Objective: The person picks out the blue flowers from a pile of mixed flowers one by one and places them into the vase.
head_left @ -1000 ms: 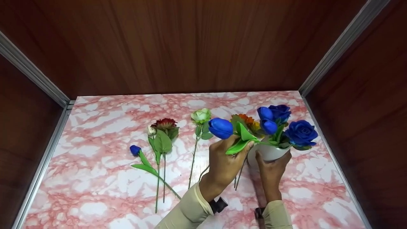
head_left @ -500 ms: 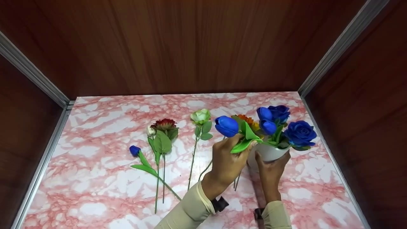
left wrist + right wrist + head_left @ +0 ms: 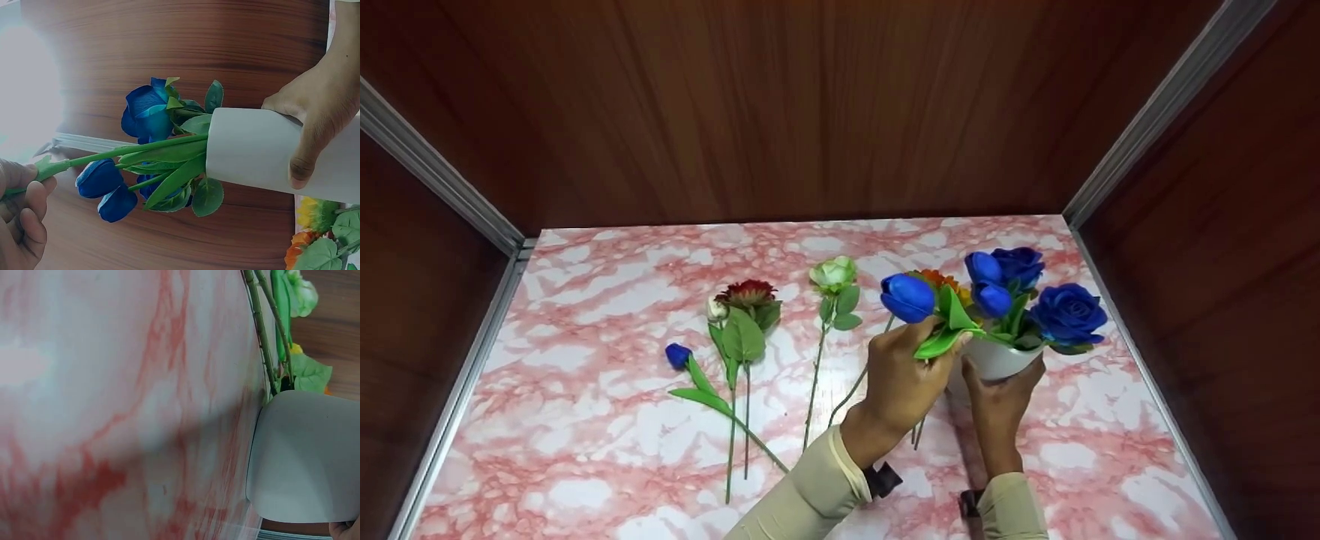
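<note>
My left hand [image 3: 906, 379] pinches the green stem of a blue tulip [image 3: 907, 298] by its leaves, to the left of a white vase [image 3: 1005, 360]. In the left wrist view, that tulip's stem [image 3: 129, 149] runs from the fingers into the vase mouth; its lower end is hidden. My right hand [image 3: 1009, 397] grips the vase wall, thumb on the near side. Several blue flowers stand in the vase: two tulips [image 3: 107, 185] and blue roses [image 3: 1069, 313]. The right wrist view has the vase base [image 3: 304, 461] on the table, with only a sliver of hand.
Left on the marbled table [image 3: 585, 420] lie a small blue tulip [image 3: 679, 355], a white bud [image 3: 716, 308], a dark red flower [image 3: 748, 292] and a pale green flower [image 3: 834, 274]. Orange and yellow flowers [image 3: 941, 281] lie behind the vase. Wooden panels [image 3: 810, 112] enclose the table.
My left hand has shifted slightly right with the tulip, bringing its bloom closer to the vase. The right hand and vase have stayed almost in place.
</note>
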`<state>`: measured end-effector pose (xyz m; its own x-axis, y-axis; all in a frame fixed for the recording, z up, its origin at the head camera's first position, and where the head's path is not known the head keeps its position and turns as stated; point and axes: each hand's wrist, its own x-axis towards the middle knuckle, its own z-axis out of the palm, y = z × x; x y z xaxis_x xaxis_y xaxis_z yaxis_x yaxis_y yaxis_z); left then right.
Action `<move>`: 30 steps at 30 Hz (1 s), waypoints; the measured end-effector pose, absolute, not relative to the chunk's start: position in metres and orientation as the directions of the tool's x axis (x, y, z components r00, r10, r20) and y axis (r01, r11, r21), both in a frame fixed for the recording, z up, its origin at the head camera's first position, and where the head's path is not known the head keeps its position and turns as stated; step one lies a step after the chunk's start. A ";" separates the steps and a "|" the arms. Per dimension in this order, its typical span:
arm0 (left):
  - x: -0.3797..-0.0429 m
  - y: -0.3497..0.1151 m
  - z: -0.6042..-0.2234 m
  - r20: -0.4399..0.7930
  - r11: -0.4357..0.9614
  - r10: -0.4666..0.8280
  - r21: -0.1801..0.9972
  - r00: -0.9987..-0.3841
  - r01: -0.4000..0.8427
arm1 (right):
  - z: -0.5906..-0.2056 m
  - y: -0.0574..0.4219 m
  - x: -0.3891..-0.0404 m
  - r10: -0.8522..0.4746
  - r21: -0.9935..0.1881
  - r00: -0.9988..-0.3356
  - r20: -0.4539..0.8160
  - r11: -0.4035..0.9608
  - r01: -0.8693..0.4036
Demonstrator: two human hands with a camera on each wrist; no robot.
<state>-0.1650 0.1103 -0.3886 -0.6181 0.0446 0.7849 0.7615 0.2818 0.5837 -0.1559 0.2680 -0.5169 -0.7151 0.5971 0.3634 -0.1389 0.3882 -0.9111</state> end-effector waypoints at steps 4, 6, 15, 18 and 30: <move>-0.166 0.113 -0.392 0.780 0.298 0.057 0.583 -0.623 0.756 | -0.517 0.267 -0.157 0.600 -0.905 -0.705 0.379 0.398 -0.149; -0.167 0.115 -0.395 0.775 0.308 0.068 0.582 -0.628 0.752 | -0.517 0.267 -0.157 0.604 -0.906 -0.702 0.378 0.398 -0.146; -0.172 0.124 -0.408 0.757 0.360 0.133 0.564 -0.639 0.743 | -0.519 0.268 -0.158 0.578 -0.902 -0.710 0.401 0.386 -0.195; -0.174 0.127 -0.411 0.747 0.383 0.149 0.560 -0.647 0.735 | -0.520 0.269 -0.158 0.575 -0.894 -0.704 0.416 0.401 -0.201; -0.179 0.139 -0.418 0.743 0.412 0.191 0.533 -0.642 0.739 | -0.520 0.269 -0.159 0.591 -0.878 -0.672 0.446 0.437 -0.197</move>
